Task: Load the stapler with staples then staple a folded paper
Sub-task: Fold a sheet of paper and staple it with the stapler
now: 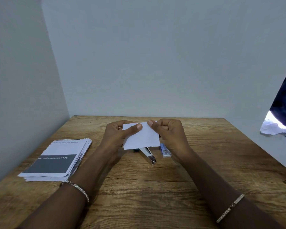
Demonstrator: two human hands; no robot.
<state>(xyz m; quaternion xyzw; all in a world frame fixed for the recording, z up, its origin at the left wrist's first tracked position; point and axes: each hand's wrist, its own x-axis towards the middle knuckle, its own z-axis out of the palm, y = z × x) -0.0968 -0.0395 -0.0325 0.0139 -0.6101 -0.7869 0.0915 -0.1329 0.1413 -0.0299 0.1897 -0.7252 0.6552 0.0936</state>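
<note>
The folded paper point(141, 136) is held up between both hands, off the table point(139, 187). The left hand point(117, 136) pinches its left edge, thumb across the near face and fingers behind, while the right hand point(170, 134) pinches the top right corner, its other fingers curled into the palm. The paper is judged very light and limp, stiff only along its creases, so it will likely sag or fan open unless gripped close to a fold. A pinch at one edge, leaving the opposite corner free for the stapler's mouth, looks the sensible hold. It creases and tears easily, so gentle pressure should suffice. The stapler point(149, 155) lies on the table just below the paper, between the two wrists, partly hidden by the sheet, its metal end pointing toward the person. Whether it holds staples cannot be told. A small staple box point(165, 151) lies just beside it, under the right hand. A stack of printed sheets point(59, 159) sits well to the left of the left hand.
</note>
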